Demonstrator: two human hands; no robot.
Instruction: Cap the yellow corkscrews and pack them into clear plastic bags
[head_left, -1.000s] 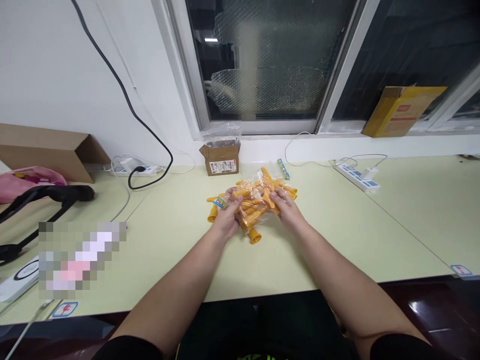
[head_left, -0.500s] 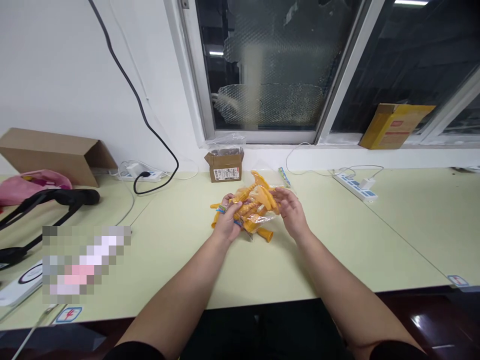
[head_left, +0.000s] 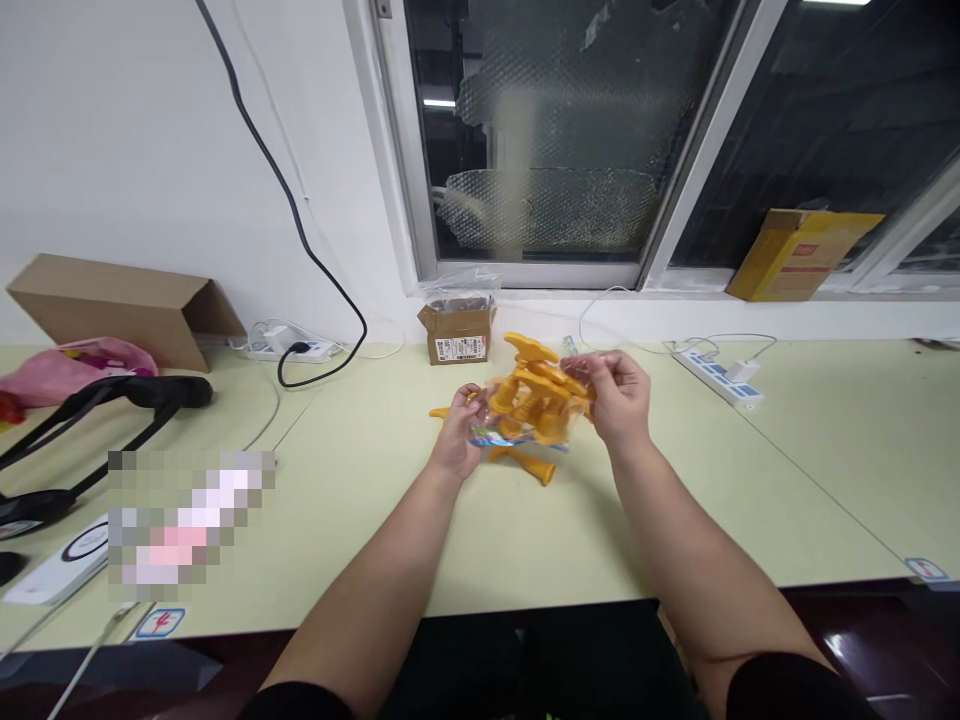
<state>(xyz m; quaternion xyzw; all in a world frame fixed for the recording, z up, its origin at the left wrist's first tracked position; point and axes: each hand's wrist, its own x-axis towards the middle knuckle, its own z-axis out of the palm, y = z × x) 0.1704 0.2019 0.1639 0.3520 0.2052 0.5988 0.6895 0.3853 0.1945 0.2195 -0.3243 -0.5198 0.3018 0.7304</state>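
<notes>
Between my two hands is a clear plastic bag with several orange-yellow plastic pieces in it; some flared ends stick up at its top. My left hand is closed on the bag's left side. At the upper right, my right hand pinches the bag's edge. Below the bag, a loose orange-yellow piece with a hollow flared end lies on the table. Another orange-yellow tip shows just left of my left hand. The exact kind of these pieces is hard to make out.
A small open carton stands against the wall behind my hands. Power strips lie at the left and right. Further left are a brown cardboard box, a pink bag and a black headset-like frame.
My right hand has gone from spread fingers to a pinch on the bag, moving slightly right and up. The bag is now lifted and stretched between both hands. The view has shifted slightly.
</notes>
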